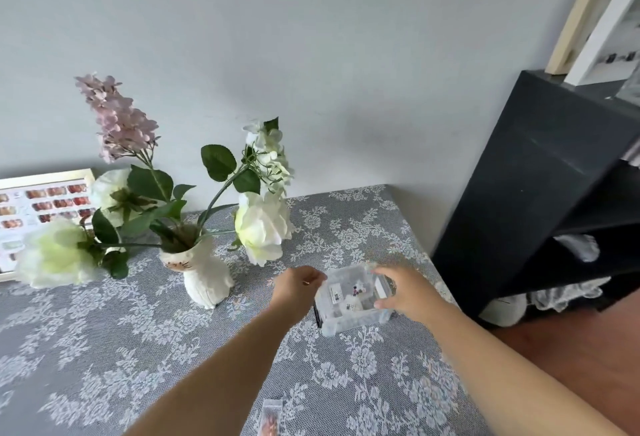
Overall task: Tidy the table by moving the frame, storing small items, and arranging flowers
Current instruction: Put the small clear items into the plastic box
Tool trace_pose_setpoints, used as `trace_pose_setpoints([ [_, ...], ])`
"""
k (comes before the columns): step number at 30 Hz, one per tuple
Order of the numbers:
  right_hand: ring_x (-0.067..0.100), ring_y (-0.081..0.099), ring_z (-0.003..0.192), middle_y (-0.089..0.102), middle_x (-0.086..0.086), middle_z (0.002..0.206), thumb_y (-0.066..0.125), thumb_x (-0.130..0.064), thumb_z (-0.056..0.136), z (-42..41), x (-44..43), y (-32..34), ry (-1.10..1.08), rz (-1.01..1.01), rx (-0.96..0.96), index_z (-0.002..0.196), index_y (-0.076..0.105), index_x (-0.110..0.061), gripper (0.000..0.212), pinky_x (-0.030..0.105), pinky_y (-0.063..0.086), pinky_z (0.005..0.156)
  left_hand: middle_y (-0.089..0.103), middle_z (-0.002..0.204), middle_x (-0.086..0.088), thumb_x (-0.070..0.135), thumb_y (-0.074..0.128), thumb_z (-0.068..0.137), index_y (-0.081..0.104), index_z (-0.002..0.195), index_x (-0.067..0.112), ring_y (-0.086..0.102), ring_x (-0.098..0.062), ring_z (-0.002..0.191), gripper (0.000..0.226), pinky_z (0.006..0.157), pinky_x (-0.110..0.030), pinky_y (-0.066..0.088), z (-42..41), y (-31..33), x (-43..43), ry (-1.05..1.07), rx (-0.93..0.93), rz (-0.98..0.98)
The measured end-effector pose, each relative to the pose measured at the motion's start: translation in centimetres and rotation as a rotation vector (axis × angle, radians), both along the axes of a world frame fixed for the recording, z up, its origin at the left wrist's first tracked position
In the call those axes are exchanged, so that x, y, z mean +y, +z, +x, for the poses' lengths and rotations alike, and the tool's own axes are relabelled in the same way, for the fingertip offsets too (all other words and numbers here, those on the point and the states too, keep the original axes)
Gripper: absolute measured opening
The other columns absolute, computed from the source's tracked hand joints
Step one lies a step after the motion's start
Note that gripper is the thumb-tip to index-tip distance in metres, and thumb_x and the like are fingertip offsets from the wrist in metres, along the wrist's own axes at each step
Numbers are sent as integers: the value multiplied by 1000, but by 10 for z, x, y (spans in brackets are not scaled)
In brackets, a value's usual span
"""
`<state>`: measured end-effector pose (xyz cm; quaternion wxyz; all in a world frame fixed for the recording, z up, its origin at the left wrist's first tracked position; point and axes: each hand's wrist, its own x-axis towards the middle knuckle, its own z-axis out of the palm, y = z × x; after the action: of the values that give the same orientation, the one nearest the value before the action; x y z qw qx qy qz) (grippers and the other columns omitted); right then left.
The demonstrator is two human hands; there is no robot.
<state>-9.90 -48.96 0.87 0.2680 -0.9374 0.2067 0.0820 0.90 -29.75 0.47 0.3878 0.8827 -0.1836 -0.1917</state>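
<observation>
Hard to make out the blurred items inside the clear box (346, 318), clasped at its sides by left hand (298, 285) and right hand (407, 292), near the right edge of a lace-covered table (138, 349) beside a black shelf (519, 193), against a pale wall (311, 54).

Bare forearms (225, 366); bare left hand (298, 285), right hand (407, 292).

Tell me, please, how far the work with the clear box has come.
Done: the clear box stands on the table with small items inside. In hand: the right grip curls round its right side; the left grip meets its left rim, hold unclear. Left: a small packet at the near edge lies outside the box, perhaps next.
</observation>
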Motion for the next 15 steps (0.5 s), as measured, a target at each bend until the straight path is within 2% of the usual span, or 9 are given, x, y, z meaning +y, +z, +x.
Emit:
trace_pose_setpoints([
  [3, 17, 49, 121, 45, -2, 140, 75, -25, 71, -7, -2, -5, -18, 51, -16, 135, 40, -30, 73, 36, 40, 101, 67, 89, 0, 12, 58, 88, 67, 98, 14, 63, -13, 70, 14, 68, -29, 57, 0, 1, -18, -36, -38, 82],
  [6, 12, 61, 99, 51, -2, 135, 73, -26, 74, -16, -7, -9, -30, 53, -23, 135, 40, -31, 69, 24, 46, 80, 65, 84, 1, 11, 60, 85, 63, 100, 15, 65, -15, 73, 15, 71, -33, 59, -6, -4, -29, -51, -39, 142],
  [8, 12, 63, 94, 53, -1, 133, 73, -26, 74, -19, -6, -11, -18, 53, -31, 135, 39, -31, 70, 18, 47, 68, 66, 98, -2, 15, 62, 85, 62, 102, 15, 63, -13, 80, 17, 78, -30, 57, -10, -6, -31, -83, -94, 172],
  [9, 15, 61, 101, 52, -1, 134, 73, -26, 74, -20, -5, -11, -12, 47, -37, 136, 38, -30, 71, 22, 49, 73, 64, 107, -2, 18, 62, 85, 61, 104, 16, 61, -12, 87, 19, 84, -29, 54, -11, -7, -29, -114, -154, 183],
  [10, 17, 56, 111, 50, -2, 136, 74, -27, 73, -18, -5, -10, -9, 37, -48, 137, 38, -29, 74, 30, 48, 85, 60, 113, 1, 22, 62, 85, 61, 105, 18, 58, -12, 95, 20, 89, -28, 50, -10, -7, -26, -147, -225, 187],
  [11, 18, 51, 117, 49, -2, 136, 75, -28, 71, -16, -5, -9, -9, 30, -61, 137, 37, -28, 76, 35, 42, 95, 56, 116, 3, 25, 62, 85, 60, 105, 21, 54, -12, 102, 20, 93, -28, 47, -8, -6, -22, -179, -289, 185],
  [15, 17, 46, 120, 47, -5, 136, 80, -30, 65, -2, -9, -2, -1, 8, -96, 136, 37, -33, 83, 39, 38, 100, 52, 116, 8, 30, 64, 81, 59, 99, 28, 48, -8, 109, 19, 99, -30, 44, -6, -5, 4, -295, -372, 190],
])
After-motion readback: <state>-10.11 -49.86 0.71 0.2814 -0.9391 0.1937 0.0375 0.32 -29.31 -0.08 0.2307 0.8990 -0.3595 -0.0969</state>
